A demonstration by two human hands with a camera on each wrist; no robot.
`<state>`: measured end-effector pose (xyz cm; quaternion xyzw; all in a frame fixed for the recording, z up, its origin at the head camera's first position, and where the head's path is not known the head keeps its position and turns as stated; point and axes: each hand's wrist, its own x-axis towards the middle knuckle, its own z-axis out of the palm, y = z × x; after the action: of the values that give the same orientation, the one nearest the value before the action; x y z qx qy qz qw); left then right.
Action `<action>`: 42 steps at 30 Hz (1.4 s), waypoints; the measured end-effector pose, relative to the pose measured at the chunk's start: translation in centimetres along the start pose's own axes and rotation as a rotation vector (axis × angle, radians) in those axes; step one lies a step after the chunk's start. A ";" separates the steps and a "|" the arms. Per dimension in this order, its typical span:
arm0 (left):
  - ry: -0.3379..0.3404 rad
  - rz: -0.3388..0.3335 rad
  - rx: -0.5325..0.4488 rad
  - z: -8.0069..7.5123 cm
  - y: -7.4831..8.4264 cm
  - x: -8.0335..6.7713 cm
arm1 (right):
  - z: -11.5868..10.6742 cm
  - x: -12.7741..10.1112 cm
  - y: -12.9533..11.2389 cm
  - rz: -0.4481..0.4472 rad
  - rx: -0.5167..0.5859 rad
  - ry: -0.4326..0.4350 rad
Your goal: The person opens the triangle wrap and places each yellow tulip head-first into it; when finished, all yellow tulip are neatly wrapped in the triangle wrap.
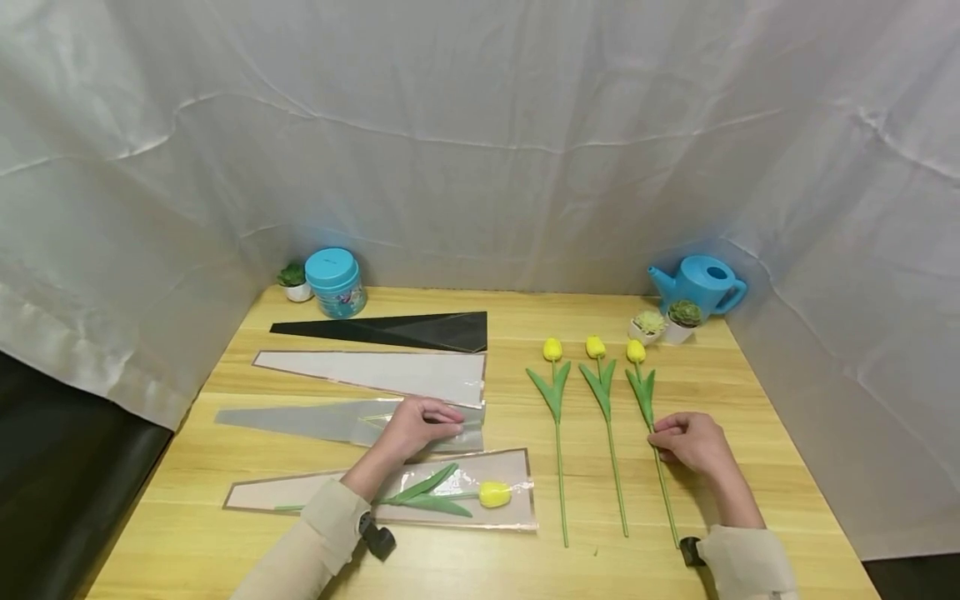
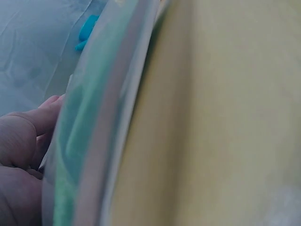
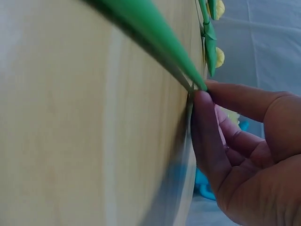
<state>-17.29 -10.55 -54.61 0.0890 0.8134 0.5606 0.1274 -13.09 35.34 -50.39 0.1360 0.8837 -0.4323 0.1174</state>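
My right hand (image 1: pixel 693 442) pinches the green stem of the rightmost yellow tulip (image 1: pixel 644 393) between thumb and forefinger, just below its leaves. The right wrist view shows this pinch on the stem (image 3: pixel 196 77) close up. My left hand (image 1: pixel 420 427) is over the wide end of a grey flower sleeve (image 1: pixel 300 419), thumb and fingers close together. Its fingertips are hidden behind a sleeve in the left wrist view, so I cannot tell whether they grip the film. Nearer me lies a pale sleeve (image 1: pixel 513 467) with a yellow tulip (image 1: pixel 493 494) in it.
A white sleeve (image 1: pixel 375 368) and a black sleeve (image 1: pixel 375 330) lie farther back. Two more tulips (image 1: pixel 558 400) lie left of the pinched one. Along the back stand a blue-lidded jar (image 1: pixel 333 279), a blue watering can (image 1: pixel 697 283) and small potted plants (image 1: pixel 683 317).
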 end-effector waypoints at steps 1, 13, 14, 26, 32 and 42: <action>0.003 -0.001 -0.003 0.0 0.0 0.0 | 0.0 -0.1 -0.1 0.000 0.005 0.003; 0.042 -0.027 -0.080 0.1 0.1 -0.1 | -0.8 -2.3 -1.4 -0.060 0.066 0.025; 0.045 -0.033 -0.085 0.1 0.1 0.0 | -0.8 -2.4 -1.5 -0.064 0.075 0.029; 0.062 -0.058 -0.176 -0.1 -0.1 0.3 | -1.0 -3.0 -2.8 -0.124 0.206 0.058; 0.034 -0.052 -0.203 -0.4 -0.2 0.5 | -0.8 -2.9 -3.5 -0.161 0.269 0.074; 0.000 -0.061 -0.234 -1.1 -0.4 0.5 | 0.2 -2.9 -4.6 -0.216 0.461 0.080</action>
<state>-18.16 -11.55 -54.67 0.0489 0.7446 0.6477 0.1540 -11.97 32.11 -46.19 0.0811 0.7750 -0.6267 0.0012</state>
